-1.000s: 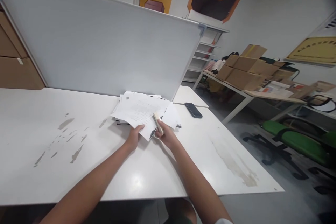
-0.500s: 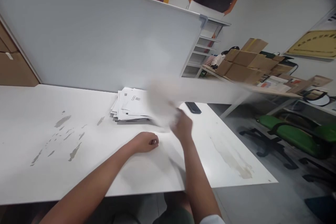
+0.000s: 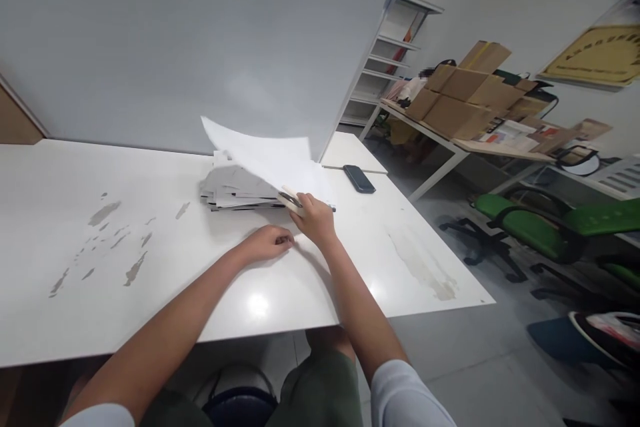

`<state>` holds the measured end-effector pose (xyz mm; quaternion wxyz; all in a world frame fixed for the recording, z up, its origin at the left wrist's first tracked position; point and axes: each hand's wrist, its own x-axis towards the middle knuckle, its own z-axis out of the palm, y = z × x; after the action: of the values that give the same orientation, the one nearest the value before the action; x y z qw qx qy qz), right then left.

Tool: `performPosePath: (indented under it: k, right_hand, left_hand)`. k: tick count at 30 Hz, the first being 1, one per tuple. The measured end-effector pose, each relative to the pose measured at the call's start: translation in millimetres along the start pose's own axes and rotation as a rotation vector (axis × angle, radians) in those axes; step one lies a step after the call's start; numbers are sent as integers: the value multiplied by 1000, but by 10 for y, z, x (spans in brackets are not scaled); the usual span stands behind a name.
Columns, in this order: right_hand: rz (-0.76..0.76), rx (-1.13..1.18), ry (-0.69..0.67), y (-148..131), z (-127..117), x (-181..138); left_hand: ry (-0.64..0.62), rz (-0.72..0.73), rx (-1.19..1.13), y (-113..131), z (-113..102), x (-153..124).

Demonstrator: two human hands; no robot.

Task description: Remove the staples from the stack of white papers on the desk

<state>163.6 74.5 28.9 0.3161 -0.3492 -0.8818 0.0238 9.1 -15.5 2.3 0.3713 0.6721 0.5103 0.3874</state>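
My right hand is closed on a pale, narrow object with a dark metal-looking part; its exact kind is hard to make out. A white sheet of paper bows up over a stack of papers, its far left corner lifted. The sheet's near edge reaches my right fingers, but I cannot tell whether they pinch it. Lying on the white table just in front of the stack, my left hand has its fingers curled in, with nothing visible in them.
A dark phone lies right of the stack. Behind the table stands a whiteboard. Cardboard boxes crowd another table to the right, with green chairs near it. A blue bin is at the lower right.
The blurred white sheet by my right hand now lies bowed over the stack. The right hand has come down and left beside it. My left hand stays curled, and the view has tilted down.
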Motion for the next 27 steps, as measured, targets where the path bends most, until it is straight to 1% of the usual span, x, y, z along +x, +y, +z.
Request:
performPosePath:
  k: [2,4,8,9,10,12,14,16,18,20,23,25,27]
  right_hand:
    - [26,166,109,-4,-55,-29]
    - [84,338,237,-23,-110,-59]
    - [284,725,521,-98,-201,-74]
    - [326,855,552,-114,-212,-59]
    - [365,992,549,-127,-216,-37]
    - [461,1241,455,-142,-199,20]
    - [612,1404,319,-146,-153,74]
    - [774,1499,200,-153,-94,109]
    - [891,1555,122,-170,-42,120]
    - [943,1589,66,-195,-7,112]
    - [974,1601,5,-229,18,87]
    - [969,1581,-51,-240,28,71]
    - [930,1562,-127,-239,35,59]
  left_hand:
    - [10,-4,8,22,-4,2]
    - [11,-21,40,34,-7,4]
    - [-40,-42,100,13,-10,4]
    - [-51,-40,103,1,-11,3]
    - [-55,-44,101,-11,-12,1]
    - [-42,-53,95,-29,-15,-2]
    - [-32,-38,78,-32,-17,-6]
    - [-41,-21,61,-26,-18,-8]
    - [-45,-34,42,-28,-14,-8]
    - [-20,-73,-12,-48,-9,-2]
    - [35,-128,-138,-102,-14,19]
    - [67,-135,-213,-130,-33,37]
    - [83,-109,-321,-142,-58,57]
